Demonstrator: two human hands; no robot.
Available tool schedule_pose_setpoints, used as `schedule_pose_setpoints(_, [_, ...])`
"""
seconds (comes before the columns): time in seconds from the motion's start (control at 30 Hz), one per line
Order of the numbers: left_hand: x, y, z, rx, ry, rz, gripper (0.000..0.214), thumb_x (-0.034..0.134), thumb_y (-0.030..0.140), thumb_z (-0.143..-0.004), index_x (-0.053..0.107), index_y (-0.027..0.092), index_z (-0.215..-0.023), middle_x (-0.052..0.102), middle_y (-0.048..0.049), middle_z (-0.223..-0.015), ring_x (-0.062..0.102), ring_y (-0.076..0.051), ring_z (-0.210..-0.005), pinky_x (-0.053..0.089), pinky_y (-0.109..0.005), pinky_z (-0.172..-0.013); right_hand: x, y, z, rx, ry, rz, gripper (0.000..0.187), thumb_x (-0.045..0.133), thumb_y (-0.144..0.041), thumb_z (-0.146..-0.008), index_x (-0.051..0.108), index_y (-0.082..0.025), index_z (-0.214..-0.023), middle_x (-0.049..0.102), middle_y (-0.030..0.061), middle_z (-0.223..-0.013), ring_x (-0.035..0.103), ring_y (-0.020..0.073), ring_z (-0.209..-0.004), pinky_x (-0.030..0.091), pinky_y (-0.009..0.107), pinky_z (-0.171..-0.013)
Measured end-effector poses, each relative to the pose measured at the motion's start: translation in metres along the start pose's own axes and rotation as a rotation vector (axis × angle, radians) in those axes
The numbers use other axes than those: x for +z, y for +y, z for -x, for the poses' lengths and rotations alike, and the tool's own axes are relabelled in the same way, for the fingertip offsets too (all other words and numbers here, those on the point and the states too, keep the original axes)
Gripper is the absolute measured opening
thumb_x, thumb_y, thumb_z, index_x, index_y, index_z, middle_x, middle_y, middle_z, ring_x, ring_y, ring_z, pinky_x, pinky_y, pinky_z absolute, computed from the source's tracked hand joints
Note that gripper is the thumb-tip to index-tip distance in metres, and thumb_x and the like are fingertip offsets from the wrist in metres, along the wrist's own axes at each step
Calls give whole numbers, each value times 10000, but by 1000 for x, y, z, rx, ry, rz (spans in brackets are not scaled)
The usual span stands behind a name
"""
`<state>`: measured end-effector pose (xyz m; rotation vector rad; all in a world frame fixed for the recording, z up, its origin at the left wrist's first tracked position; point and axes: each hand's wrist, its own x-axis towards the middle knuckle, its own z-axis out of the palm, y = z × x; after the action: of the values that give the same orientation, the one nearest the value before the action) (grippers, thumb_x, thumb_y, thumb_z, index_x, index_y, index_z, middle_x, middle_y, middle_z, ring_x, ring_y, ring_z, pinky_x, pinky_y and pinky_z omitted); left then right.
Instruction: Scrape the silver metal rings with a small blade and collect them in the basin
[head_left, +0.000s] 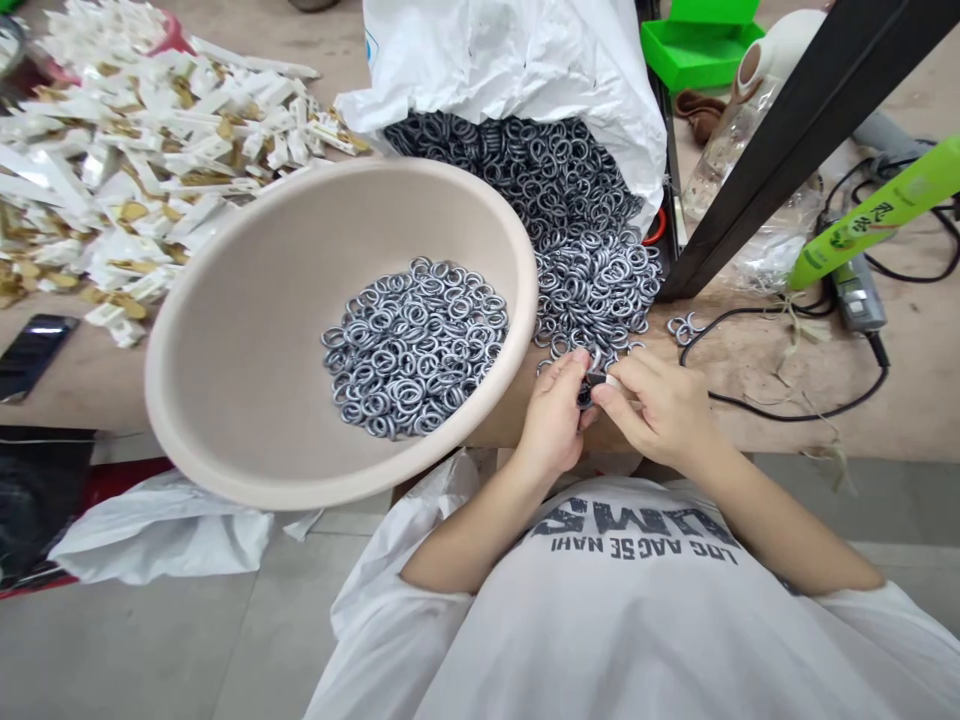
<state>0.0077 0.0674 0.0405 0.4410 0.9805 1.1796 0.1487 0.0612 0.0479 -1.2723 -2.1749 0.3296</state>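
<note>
White T-shirt [570,600]; forearms [772,520] bent inward; left hand [551,420], right hand [656,410]: fingers pinching small dark ring [589,392].

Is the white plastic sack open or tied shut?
Open: the mouth of the white plastic sack gapes, and grey metal rings spill out of it onto the tabletop.

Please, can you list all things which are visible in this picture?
metal rings: many, silver-grey, inside the basin and below the sack
basin: one, beige, left of centre
plastic sack: one, white, far side
flat pieces: many, white and gold, heaped far left
phone: one, black, tabletop left
tray: one, green, far right
bottle: one, clear, right
cable: one, black, tabletop right
dark object: one, dark, at the front
left hand: one, front, pinching dark object
right hand: one, front, pinching it too
</note>
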Motion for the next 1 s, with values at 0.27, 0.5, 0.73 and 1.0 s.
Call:
schedule_pose_setpoints(0.27, [0,-3,4,-12,12,20,316,767,401,-785,534,188,-789,434,77,-641,321,-39,-467,237,-156,-362,0,3,0,-54,20,91,349,533,-435,-1003,582,-200,-750,572,16,-733,498,146,-667,293,311,-609])
schedule_pose_setpoints(0.5, [-3,-3,8,-62,-92,5,358,764,457,-782,553,172,-735,486,41,-604,411,-62,-518,256,-142,-381,-2,9,-3,75,-25,-125,365,486,-430,-1024,595,-213,-751,598,17,-729,552,156,-697,334,299,-637])
schedule_pose_setpoints(0.73, [-1,-3,7,-33,-18,77,335,785,418,-772,547,184,-769,467,67,-624,388,-47,-468,262,-159,-366,0,2,2,-2,-15,-50,352,526,-427,-997,536,-205,-723,556,5,-689,489,138,-632,298,301,-603])
schedule_pose_setpoints(1.0, [-6,-3,16,-87,-189,3,341,715,394,-839,497,175,-693,482,40,-601,389,-53,-484,247,-157,-386,-7,52,-10,400,130,12,447,384,-534,-1042,574,-221,-787,605,35,-707,544,192,-664,316,330,-606])
